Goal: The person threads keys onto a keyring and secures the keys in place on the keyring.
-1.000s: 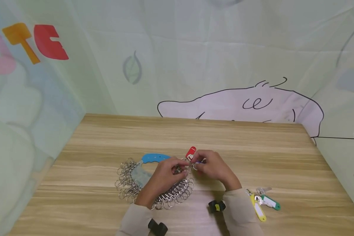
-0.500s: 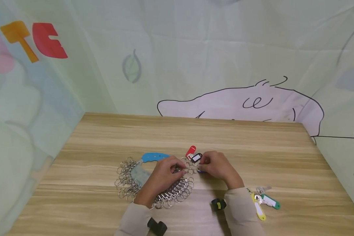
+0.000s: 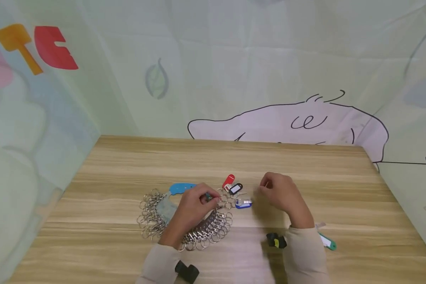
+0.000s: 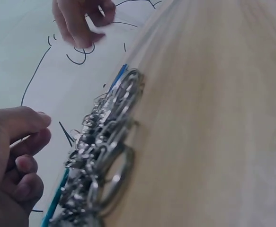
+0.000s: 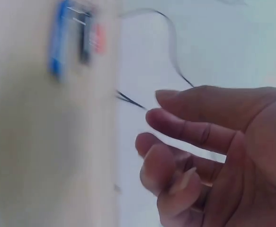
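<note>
A blue-handled holder (image 3: pixel 179 188) fringed with many metal key rings (image 3: pixel 213 232) lies on the table. My left hand (image 3: pixel 191 205) is over its right side, thumb and forefinger beside a few rings. In the left wrist view that hand (image 4: pixel 14 161) has loosely bent fingers, and nothing shows between them. Right of these rings lie a red key tag (image 3: pixel 228 180), a black key tag (image 3: pixel 236 189) and a blue key tag (image 3: pixel 244 204) with a key on it. My right hand (image 3: pixel 280 193) is raised to their right, loosely curled; the right wrist view shows nothing in its fingers (image 5: pixel 194 130).
A green key tag (image 3: pixel 327 241) lies at the right, partly behind the right sleeve (image 3: pixel 305 252). Printed cloth (image 3: pixel 213 79) stands behind the wood-grain table (image 3: pixel 145 157).
My right hand let go of the blue key tag and moved right, away from it. My left hand shifted slightly left. The yellow tag at the right is now hidden by the right arm.
</note>
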The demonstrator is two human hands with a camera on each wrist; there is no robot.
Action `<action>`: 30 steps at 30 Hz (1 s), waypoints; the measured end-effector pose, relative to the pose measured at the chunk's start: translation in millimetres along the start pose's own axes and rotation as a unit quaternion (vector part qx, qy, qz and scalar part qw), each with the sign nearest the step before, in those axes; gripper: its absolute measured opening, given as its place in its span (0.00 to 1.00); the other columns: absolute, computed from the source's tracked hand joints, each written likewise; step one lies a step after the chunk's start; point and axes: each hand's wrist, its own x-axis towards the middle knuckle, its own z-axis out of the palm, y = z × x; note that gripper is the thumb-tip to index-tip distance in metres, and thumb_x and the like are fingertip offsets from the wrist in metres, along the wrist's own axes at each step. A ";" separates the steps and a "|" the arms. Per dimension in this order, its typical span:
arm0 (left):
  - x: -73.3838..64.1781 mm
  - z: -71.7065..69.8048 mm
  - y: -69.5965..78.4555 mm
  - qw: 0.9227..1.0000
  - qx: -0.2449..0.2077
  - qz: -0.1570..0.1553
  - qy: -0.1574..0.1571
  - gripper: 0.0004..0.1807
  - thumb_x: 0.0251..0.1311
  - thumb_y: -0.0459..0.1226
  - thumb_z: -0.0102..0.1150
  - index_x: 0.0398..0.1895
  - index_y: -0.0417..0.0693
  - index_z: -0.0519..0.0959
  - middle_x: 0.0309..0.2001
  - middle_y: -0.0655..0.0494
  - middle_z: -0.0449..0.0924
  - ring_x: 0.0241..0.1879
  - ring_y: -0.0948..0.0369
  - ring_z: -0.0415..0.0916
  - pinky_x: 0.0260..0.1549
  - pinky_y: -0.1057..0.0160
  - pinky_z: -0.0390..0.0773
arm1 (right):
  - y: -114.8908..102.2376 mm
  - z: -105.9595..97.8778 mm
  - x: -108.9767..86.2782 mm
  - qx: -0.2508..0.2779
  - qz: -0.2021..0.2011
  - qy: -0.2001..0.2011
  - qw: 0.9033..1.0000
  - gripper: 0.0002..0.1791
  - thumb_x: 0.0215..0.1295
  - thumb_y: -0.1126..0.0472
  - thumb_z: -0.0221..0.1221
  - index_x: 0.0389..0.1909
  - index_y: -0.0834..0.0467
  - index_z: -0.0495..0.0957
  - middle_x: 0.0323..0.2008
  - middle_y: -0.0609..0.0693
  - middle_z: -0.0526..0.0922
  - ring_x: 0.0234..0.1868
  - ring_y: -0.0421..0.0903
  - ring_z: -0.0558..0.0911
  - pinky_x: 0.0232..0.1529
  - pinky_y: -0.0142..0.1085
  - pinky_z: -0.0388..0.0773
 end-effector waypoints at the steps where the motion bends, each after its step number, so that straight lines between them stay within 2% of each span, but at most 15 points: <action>1: 0.4 -0.8 0.9 1.000 -0.001 0.002 0.005 0.05 0.61 0.33 0.70 0.37 0.52 0.87 0.29 0.65 0.75 0.25 0.62 0.67 0.23 0.64 0.69 | 1.0 -8.3 -4.3 0.013 -0.006 0.014 1.000 0.04 0.67 0.64 0.62 0.33 0.60 0.80 0.27 0.51 0.79 0.20 0.45 0.77 0.24 0.40 0.75; 4: 1.9 -3.0 2.9 1.000 0.000 0.014 0.022 0.05 0.61 0.32 0.69 0.38 0.50 0.88 0.29 0.65 0.74 0.24 0.62 0.66 0.22 0.65 0.68 | 3.1 -33.2 -19.1 0.042 -0.024 0.067 0.997 0.05 0.70 0.63 0.61 0.36 0.61 0.80 0.28 0.51 0.80 0.19 0.44 0.78 0.23 0.40 0.76; 7: 3.6 -3.8 4.7 0.999 0.005 0.032 0.031 0.05 0.60 0.31 0.70 0.38 0.48 0.88 0.27 0.64 0.73 0.23 0.62 0.64 0.22 0.65 0.66 | 2.8 -53.3 -33.9 0.041 -0.035 0.128 0.990 0.05 0.71 0.63 0.60 0.37 0.61 0.81 0.27 0.51 0.79 0.19 0.45 0.77 0.22 0.39 0.75; 11: 4.7 -2.4 8.1 0.998 0.017 0.050 0.019 0.05 0.60 0.31 0.70 0.37 0.49 0.88 0.27 0.66 0.74 0.24 0.63 0.65 0.22 0.65 0.68 | -0.9 -67.6 -49.4 0.026 -0.038 0.190 0.981 0.06 0.71 0.61 0.60 0.39 0.61 0.81 0.25 0.50 0.78 0.22 0.46 0.75 0.21 0.36 0.73; 14: 4.7 0.5 12.2 0.997 0.049 0.063 -0.001 0.05 0.59 0.32 0.70 0.36 0.49 0.88 0.29 0.69 0.76 0.26 0.64 0.69 0.24 0.65 0.71 | -4.7 -70.3 -56.1 0.027 -0.043 0.218 0.975 0.06 0.71 0.60 0.61 0.39 0.60 0.82 0.26 0.50 0.79 0.25 0.47 0.74 0.24 0.35 0.71; 17: 3.1 3.9 17.0 0.992 0.101 0.071 -0.029 0.03 0.57 0.33 0.70 0.33 0.51 0.88 0.29 0.70 0.75 0.29 0.65 0.71 0.29 0.63 0.73 | -8.9 -68.9 -57.8 0.036 -0.058 0.228 0.971 0.05 0.70 0.61 0.62 0.38 0.60 0.82 0.28 0.49 0.80 0.27 0.47 0.74 0.26 0.33 0.71; 22: -0.4 14.2 20.6 0.972 0.208 0.076 -0.085 0.02 0.57 0.38 0.72 0.29 0.53 0.87 0.26 0.70 0.69 0.30 0.67 0.67 0.28 0.66 0.71 | -13.6 -64.7 -56.7 0.047 -0.089 0.227 0.969 0.03 0.69 0.64 0.62 0.38 0.60 0.83 0.26 0.48 0.79 0.25 0.47 0.73 0.25 0.32 0.70; 25: -1.2 19.3 20.6 0.963 0.243 0.072 -0.089 0.03 0.56 0.38 0.72 0.27 0.53 0.87 0.25 0.69 0.66 0.28 0.67 0.65 0.24 0.68 0.69 | -16.0 -62.8 -55.1 0.049 -0.099 0.225 0.968 0.02 0.68 0.65 0.63 0.37 0.60 0.83 0.25 0.48 0.78 0.24 0.46 0.73 0.24 0.33 0.70; 30: -1.4 22.8 21.9 0.961 0.259 0.061 -0.079 0.06 0.54 0.39 0.74 0.24 0.53 0.85 0.24 0.68 0.67 0.27 0.67 0.66 0.23 0.68 0.68 | -19.9 -60.8 -51.5 0.053 -0.110 0.218 0.968 0.02 0.68 0.66 0.63 0.36 0.60 0.82 0.24 0.48 0.77 0.24 0.46 0.72 0.23 0.33 0.70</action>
